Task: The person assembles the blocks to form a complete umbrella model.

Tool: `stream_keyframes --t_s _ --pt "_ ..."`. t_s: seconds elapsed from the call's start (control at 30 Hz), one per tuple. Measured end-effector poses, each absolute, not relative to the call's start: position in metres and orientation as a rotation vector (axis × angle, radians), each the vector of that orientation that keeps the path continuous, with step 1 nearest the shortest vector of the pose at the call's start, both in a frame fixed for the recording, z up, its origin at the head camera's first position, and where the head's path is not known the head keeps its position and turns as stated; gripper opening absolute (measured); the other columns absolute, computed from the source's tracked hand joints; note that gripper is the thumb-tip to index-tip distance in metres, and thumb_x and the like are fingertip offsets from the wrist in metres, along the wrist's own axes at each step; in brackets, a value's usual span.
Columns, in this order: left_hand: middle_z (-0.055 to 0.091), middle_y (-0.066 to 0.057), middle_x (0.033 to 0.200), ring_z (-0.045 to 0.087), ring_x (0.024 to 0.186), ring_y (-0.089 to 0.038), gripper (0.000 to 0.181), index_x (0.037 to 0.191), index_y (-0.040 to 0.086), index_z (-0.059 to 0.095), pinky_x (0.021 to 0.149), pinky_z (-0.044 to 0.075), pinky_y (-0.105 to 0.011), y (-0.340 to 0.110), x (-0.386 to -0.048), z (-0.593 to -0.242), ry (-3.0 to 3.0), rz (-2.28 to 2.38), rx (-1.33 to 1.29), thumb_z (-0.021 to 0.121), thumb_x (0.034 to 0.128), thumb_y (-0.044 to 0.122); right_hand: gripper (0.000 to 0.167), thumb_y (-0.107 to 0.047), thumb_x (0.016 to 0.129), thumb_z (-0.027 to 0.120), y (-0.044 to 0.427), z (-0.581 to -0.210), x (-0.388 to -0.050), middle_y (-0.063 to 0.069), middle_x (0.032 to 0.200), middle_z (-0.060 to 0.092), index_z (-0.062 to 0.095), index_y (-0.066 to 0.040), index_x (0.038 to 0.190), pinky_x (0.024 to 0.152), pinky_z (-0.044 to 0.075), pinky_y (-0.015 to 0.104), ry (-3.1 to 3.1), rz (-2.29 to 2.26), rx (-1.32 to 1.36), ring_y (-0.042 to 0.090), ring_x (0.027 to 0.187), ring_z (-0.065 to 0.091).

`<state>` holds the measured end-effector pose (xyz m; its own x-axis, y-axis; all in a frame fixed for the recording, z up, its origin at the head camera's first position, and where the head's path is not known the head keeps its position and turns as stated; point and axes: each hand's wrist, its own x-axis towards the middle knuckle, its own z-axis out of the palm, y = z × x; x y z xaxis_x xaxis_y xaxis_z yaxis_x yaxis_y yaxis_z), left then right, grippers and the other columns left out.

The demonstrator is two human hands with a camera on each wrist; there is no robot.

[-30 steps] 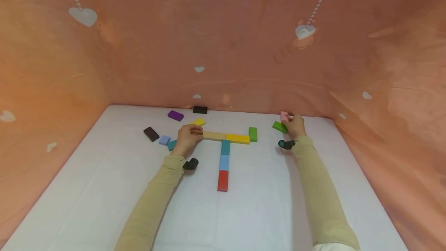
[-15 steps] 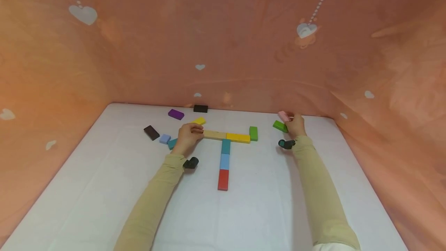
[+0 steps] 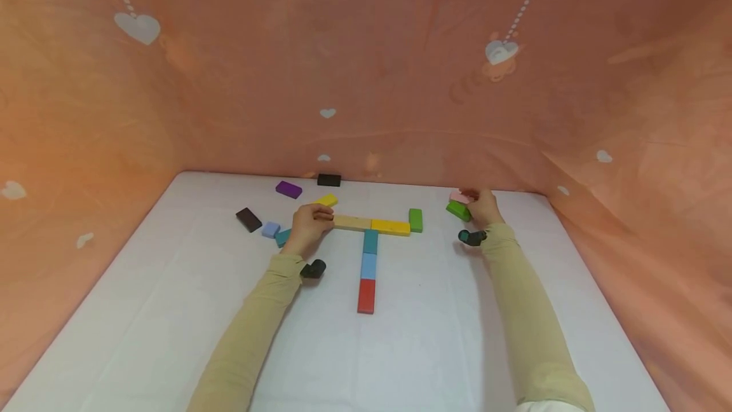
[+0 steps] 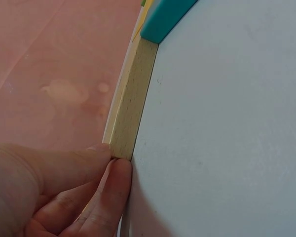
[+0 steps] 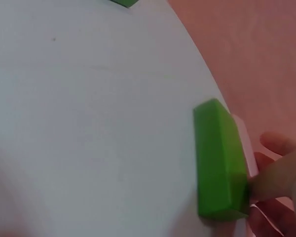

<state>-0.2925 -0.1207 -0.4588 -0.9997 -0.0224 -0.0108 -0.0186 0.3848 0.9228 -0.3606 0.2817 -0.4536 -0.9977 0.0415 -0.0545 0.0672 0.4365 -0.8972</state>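
Observation:
In the head view my left hand (image 3: pixel 309 227) is at the left end of a plain wooden block (image 3: pixel 351 223). The left wrist view has its thumb and a fingertip pinching that end. A yellow block (image 3: pixel 390 228) continues the row, with a teal block (image 3: pixel 370 241), a light-blue block (image 3: pixel 368 266) and a red block (image 3: pixel 366 296) forming a stem below. At the right, my right hand (image 3: pixel 485 207) holds a pink block (image 5: pixel 245 143) between thumb and fingers, close behind a green block (image 5: pixel 218 158). The fingers partly cover the pink block.
Another green block (image 3: pixel 415 220) stands at the row's right end. To the left lie purple (image 3: pixel 288 189), black (image 3: pixel 328 180), dark brown (image 3: pixel 248 220) and small blue (image 3: pixel 271 229) blocks. A yellow piece (image 3: pixel 327 200) and a teal piece (image 3: pixel 283 238) are partly hidden by my left hand. Pink cloth (image 3: pixel 366 81) hangs behind the table.
The pink block has tipped from upright to lying down and shifted left, behind the green block. My right-hand fingers moved with it. My left hand has stayed at the wooden block.

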Motion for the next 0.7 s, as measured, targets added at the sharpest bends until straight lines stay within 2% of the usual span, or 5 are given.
stream_keyframes --t_s 0.1,0.3,0.53,0.7 --pt "0.067 -0.019 0.102 0.064 0.093 -0.027 0.024 0.108 -0.006 0.064 0.081 0.054 -0.032 -0.1211 -0.2923 -0.4598 -2.612 -1.732 0.024 0.068 0.0846 -0.003 0.043 0.017 0.085 0.043 0.2835 -0.4534 -0.3603 0.024 0.127 0.047 0.048 0.007 0.127 0.083 0.043 0.029 2.615 -1.648 0.058 0.032 0.111 0.044" --pt "0.067 -0.019 0.102 0.064 0.094 -0.027 0.024 0.109 -0.006 0.064 0.082 0.054 -0.033 -0.1205 -0.2916 -0.4598 -2.603 -1.735 0.022 0.068 0.0846 -0.004 0.035 0.009 0.093 0.044 0.2842 -0.4498 -0.3573 0.027 0.128 0.046 0.049 0.006 0.128 0.093 0.041 0.038 2.677 -1.491 0.003 0.035 0.112 0.043" --pt "0.067 -0.02 0.103 0.064 0.095 -0.028 0.024 0.108 -0.006 0.064 0.082 0.054 -0.033 -0.1207 -0.2915 -0.4583 -2.608 -1.727 0.01 0.067 0.0848 -0.004 0.036 0.013 0.09 0.044 0.2851 -0.4494 -0.3565 0.027 0.12 0.05 0.052 0.007 0.124 0.088 0.043 0.037 2.737 -1.425 -0.053 0.035 0.106 0.046" --pt "0.067 -0.02 0.103 0.064 0.094 -0.028 0.024 0.109 -0.007 0.064 0.082 0.054 -0.033 -0.1207 -0.2912 -0.4586 -2.608 -1.728 0.005 0.067 0.0848 -0.004 0.031 0.0 0.094 0.052 0.2856 -0.4456 -0.354 0.023 0.123 0.05 0.053 0.002 0.125 0.094 0.041 0.042 2.76 -1.406 -0.001 0.034 0.109 0.045"
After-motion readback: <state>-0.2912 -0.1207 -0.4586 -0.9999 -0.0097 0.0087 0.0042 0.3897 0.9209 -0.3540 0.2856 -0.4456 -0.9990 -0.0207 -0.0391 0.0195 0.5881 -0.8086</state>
